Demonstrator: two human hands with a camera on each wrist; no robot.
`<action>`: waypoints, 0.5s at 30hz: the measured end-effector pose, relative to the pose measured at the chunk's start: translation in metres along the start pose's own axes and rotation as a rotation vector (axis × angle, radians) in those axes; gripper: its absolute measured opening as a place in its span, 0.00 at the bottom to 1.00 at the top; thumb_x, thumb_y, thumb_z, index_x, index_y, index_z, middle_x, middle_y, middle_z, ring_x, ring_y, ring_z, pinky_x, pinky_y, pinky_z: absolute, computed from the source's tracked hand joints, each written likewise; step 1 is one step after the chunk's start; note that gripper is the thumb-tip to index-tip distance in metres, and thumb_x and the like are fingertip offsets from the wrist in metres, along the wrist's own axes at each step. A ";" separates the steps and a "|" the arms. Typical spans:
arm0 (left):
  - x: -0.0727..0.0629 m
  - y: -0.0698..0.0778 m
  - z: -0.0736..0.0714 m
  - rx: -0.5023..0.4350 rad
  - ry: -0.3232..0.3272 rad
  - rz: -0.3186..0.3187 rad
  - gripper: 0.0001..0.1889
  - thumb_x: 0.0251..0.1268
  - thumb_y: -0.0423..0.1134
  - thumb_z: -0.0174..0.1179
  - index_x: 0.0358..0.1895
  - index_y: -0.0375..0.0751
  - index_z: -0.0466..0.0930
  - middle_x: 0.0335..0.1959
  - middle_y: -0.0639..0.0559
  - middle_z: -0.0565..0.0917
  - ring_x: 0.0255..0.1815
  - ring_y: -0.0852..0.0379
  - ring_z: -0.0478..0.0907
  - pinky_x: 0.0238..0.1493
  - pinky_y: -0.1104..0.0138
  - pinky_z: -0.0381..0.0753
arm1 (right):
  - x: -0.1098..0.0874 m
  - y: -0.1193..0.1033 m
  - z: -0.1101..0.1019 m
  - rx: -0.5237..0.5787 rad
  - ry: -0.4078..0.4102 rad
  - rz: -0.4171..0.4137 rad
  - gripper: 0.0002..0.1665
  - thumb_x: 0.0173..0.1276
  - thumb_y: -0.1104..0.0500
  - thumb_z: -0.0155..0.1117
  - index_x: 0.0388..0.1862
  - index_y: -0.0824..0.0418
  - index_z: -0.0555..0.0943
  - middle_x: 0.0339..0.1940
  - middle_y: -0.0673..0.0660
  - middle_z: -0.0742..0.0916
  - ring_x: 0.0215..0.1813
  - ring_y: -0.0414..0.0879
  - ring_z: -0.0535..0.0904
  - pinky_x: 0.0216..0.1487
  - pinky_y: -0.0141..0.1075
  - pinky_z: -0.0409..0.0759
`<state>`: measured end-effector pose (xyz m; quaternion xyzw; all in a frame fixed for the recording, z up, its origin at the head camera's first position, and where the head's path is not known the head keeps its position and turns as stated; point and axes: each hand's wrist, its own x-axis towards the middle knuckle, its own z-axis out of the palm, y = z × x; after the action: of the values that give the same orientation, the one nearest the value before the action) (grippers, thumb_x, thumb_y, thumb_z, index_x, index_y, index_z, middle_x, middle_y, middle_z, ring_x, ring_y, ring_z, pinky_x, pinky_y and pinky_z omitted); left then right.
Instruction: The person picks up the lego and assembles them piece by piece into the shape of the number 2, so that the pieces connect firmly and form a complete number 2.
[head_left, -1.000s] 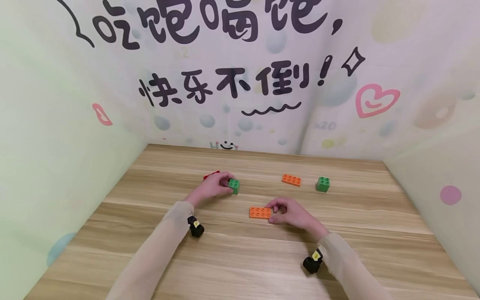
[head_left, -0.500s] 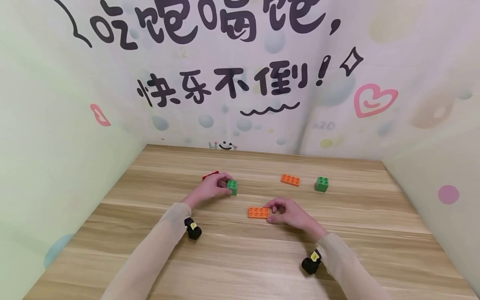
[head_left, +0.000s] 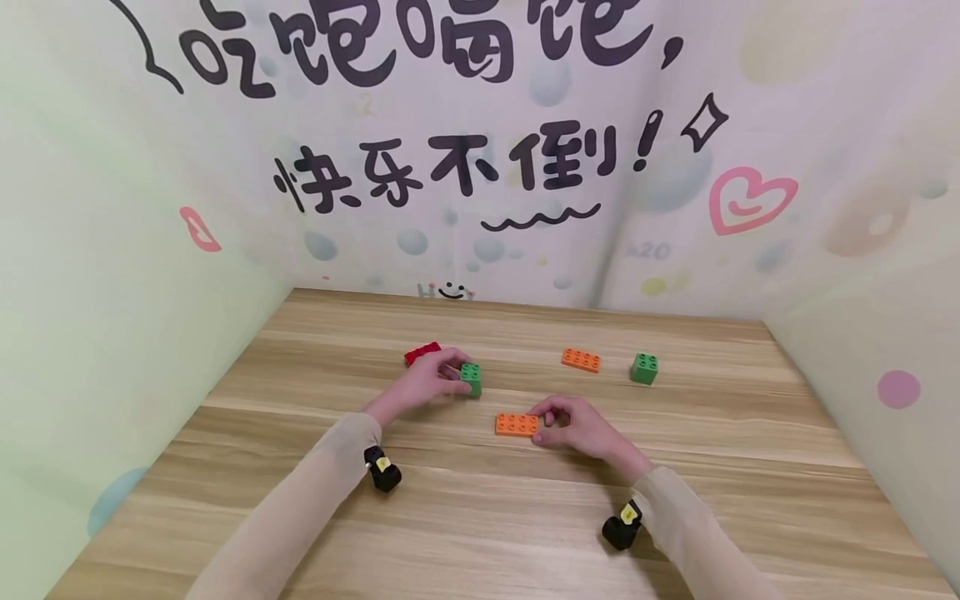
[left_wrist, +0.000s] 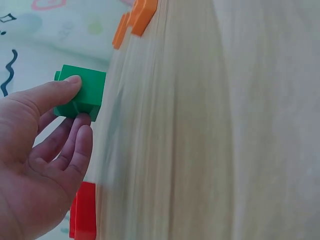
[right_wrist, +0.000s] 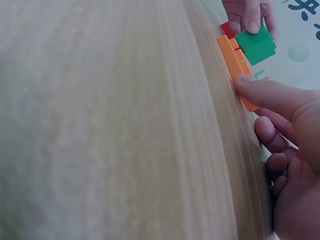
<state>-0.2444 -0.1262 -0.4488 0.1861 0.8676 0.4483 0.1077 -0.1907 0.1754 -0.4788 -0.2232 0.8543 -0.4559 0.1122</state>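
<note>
left hand [head_left: 426, 382]: partly closed, with thumb and fingers pinching a boxy green plastic brick [head_left: 470, 379] with four studs on top; the last fingers curl below the thumb in the left wrist view.
right hand [head_left: 581, 427]: partly closed, with thumb and forefinger gripping one end of a flat, oblong orange plastic brick [head_left: 517, 424] with eight studs; the other fingers curl in towards the palm.
held green brick: upright, studs up, to the left of the held orange brick and a little farther back; it appears raised off the tabletop [head_left: 480, 517], and the two bricks are near each other but apart in the head view.
held orange brick: flat on the tabletop, studs up, its right end between the fingers.
red brick: a red plastic brick with studs [head_left: 422, 353] lies just beyond the left hand, partly hidden by it.
back of the tabletop: a second flat orange brick with eight studs [head_left: 581, 360] lies slightly askew, and to its right, near but apart, stands a second boxy green brick with four studs [head_left: 644, 368].
wrists: pale beige sleeves [head_left: 288, 508] reach down both arms, with a small black camera [head_left: 383, 469] at each cuff.
backdrop: a pale printed sheet [head_left: 420, 92] with large dark characters, bubbles and a pink heart hangs behind the wood-grain tabletop.
</note>
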 end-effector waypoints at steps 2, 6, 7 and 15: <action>-0.001 0.002 0.003 0.004 0.000 0.007 0.22 0.59 0.38 0.71 0.57 0.44 0.79 0.51 0.45 0.83 0.48 0.53 0.80 0.51 0.62 0.81 | 0.000 0.000 0.000 0.000 0.001 0.003 0.19 0.59 0.57 0.75 0.49 0.58 0.84 0.35 0.59 0.81 0.36 0.42 0.71 0.38 0.28 0.68; -0.002 0.006 0.008 -0.010 -0.005 0.025 0.22 0.58 0.38 0.71 0.57 0.41 0.79 0.49 0.45 0.84 0.47 0.53 0.81 0.47 0.65 0.83 | 0.000 0.002 0.002 0.005 0.011 0.009 0.18 0.60 0.58 0.75 0.49 0.58 0.84 0.35 0.58 0.81 0.37 0.42 0.70 0.38 0.28 0.67; -0.003 0.008 0.010 -0.018 -0.007 0.028 0.22 0.58 0.38 0.71 0.56 0.41 0.79 0.49 0.44 0.84 0.47 0.53 0.81 0.47 0.65 0.83 | 0.000 0.002 0.002 0.004 0.016 0.011 0.18 0.60 0.58 0.75 0.49 0.58 0.84 0.35 0.57 0.81 0.37 0.42 0.70 0.38 0.28 0.67; -0.006 0.017 0.023 -0.031 -0.038 0.068 0.21 0.59 0.38 0.70 0.56 0.42 0.79 0.46 0.47 0.84 0.45 0.57 0.79 0.47 0.67 0.80 | -0.010 -0.033 -0.001 0.030 0.033 -0.002 0.17 0.60 0.64 0.73 0.48 0.66 0.83 0.32 0.58 0.79 0.35 0.43 0.70 0.36 0.28 0.67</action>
<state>-0.2267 -0.1032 -0.4480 0.2220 0.8516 0.4615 0.1118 -0.1731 0.1646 -0.4513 -0.2147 0.8489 -0.4723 0.1007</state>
